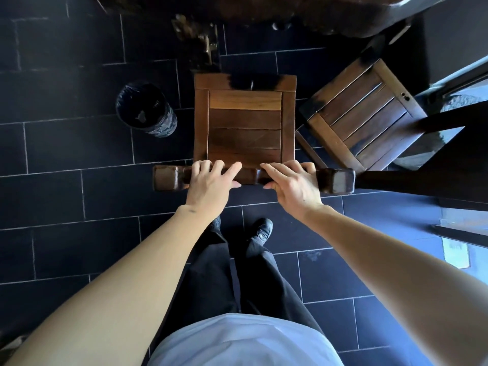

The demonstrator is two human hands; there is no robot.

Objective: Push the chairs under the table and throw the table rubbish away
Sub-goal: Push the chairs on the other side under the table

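A wooden slatted chair (245,122) stands straight in front of me, seen from above. Its top backrest rail (335,180) runs left to right below the seat. My left hand (211,183) grips the rail left of centre, fingers curled over the far side. My right hand (293,184) grips it right of centre in the same way. The dark wooden table (264,11) lies along the top edge, and the chair's front edge sits in shadow just short of it. A second wooden chair (364,112) stands turned at an angle to the right.
A round bin lined with a black bag (145,109) stands on the dark tiled floor left of the chair. A table leg base (203,40) is beyond the chair. Dark furniture and a window frame (454,77) fill the right side. My legs and shoes (261,231) are below the rail.
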